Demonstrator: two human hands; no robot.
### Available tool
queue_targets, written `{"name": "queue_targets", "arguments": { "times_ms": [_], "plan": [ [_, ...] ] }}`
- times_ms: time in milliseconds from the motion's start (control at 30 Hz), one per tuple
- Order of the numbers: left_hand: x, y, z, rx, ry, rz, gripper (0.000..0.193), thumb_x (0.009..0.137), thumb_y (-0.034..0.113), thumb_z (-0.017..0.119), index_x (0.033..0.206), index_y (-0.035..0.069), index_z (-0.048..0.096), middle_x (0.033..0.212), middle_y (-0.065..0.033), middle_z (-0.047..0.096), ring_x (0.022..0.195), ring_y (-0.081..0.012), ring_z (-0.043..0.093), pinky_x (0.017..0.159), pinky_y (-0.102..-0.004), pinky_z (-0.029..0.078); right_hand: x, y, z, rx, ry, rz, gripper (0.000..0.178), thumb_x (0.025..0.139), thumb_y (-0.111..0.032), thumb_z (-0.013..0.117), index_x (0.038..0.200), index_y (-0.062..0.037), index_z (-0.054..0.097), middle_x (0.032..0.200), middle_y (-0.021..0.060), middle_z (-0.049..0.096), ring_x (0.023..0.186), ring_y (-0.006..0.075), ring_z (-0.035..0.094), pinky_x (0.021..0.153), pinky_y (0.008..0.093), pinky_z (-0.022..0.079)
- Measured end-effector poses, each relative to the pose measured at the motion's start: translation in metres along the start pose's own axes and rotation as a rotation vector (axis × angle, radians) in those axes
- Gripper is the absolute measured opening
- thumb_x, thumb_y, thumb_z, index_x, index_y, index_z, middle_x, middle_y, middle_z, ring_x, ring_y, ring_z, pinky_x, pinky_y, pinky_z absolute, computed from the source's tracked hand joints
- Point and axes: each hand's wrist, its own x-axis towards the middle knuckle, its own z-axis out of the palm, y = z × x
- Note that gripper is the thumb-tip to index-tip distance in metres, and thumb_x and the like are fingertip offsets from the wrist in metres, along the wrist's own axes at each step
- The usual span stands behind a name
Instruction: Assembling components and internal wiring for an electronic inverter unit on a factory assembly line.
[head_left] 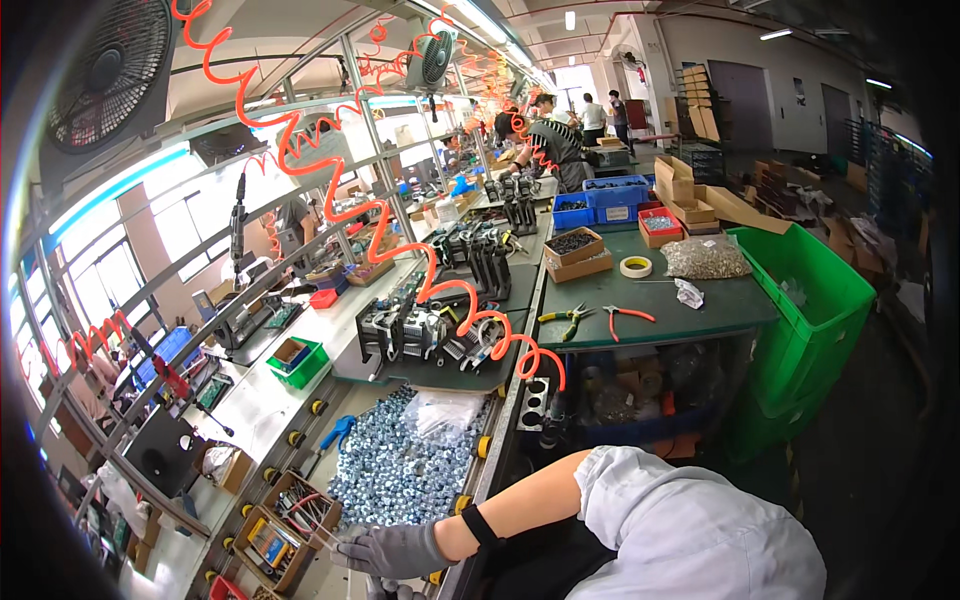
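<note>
My right hand (pixel 395 552), in a grey glove, reaches in from the lower right just below a large heap of shiny bluish metal nuts (pixel 400 475). Its fingers are drawn together, and a thin pale strip (pixel 322 540) shows at their tips; what it is I cannot make out. At the lower edge, right under it, a bit of my gloved left hand (pixel 398 591) shows, most of it cut off. A clear plastic bag (pixel 445 412) lies on the far side of the heap. Beside the heap rests a blue-handled tool (pixel 338 432).
Left of my hands stand cardboard boxes of tools (pixel 268 550). Beyond the nuts, black-and-metal assemblies (pixel 410 330) line the bench. An orange coiled hose (pixel 435 285) hangs across. Pliers (pixel 628 318) lie on the green side table (pixel 690 300), beside a green bin (pixel 810 300). People work farther back.
</note>
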Motion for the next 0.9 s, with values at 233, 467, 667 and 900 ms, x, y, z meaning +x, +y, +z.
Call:
{"name": "queue_targets", "arguments": {
  "times_ms": [233,467,667,900],
  "plan": [
    [0.001,0.008,0.007,-0.137,-0.143,-0.034,0.017,0.1,0.023,0.047,0.096,0.007,0.052,0.082,-0.001,0.05,0.06,-0.0102,0.043,0.046,-0.0222,0.035,-0.004,-0.005,0.017,-0.059,0.171,-0.047,0.064,0.089,-0.016,0.046,0.144,0.0077,0.025,0.139,0.0229,0.043,0.12,0.0307,0.051,0.095,0.0347,0.045],
    [0.001,0.012,0.01,0.039,-0.096,-0.014,0.022,0.099,0.025,0.049,0.085,0.009,0.051,0.071,-0.0003,0.046,0.055,-0.0103,0.039,0.047,-0.0227,0.034,-0.002,-0.019,-0.019,1.435,-0.006,0.275,0.057,0.088,0.003,0.046,0.143,-0.0121,0.039,0.097,0.0092,0.062,0.077,0.014,0.065,0.065,0.027,0.054],
    [0.004,0.009,0.036,0.699,-0.05,0.297,0.028,0.099,0.021,0.045,0.11,-0.003,0.054,0.077,-0.0024,0.053,0.065,-0.0083,0.052,0.052,-0.0212,0.04,-0.011,-0.015,-0.041,1.49,0.339,0.601,0.049,0.083,0.006,0.058,0.132,-0.0028,0.053,0.114,0.0055,0.067,0.088,0.01,0.064,0.081,0.0253,0.054],
    [-0.008,0.022,0.024,0.274,0.01,0.095,0.025,0.1,0.023,0.045,0.105,0.001,0.054,0.077,-0.0027,0.055,0.051,-0.0053,0.043,0.042,-0.018,0.031,0.022,-0.023,-0.021,1.35,0.605,0.569,0.035,0.089,0.007,0.053,0.123,0.003,0.058,0.113,0.011,0.066,0.105,0.0141,0.062,0.089,0.0257,0.052]
  ]
}}
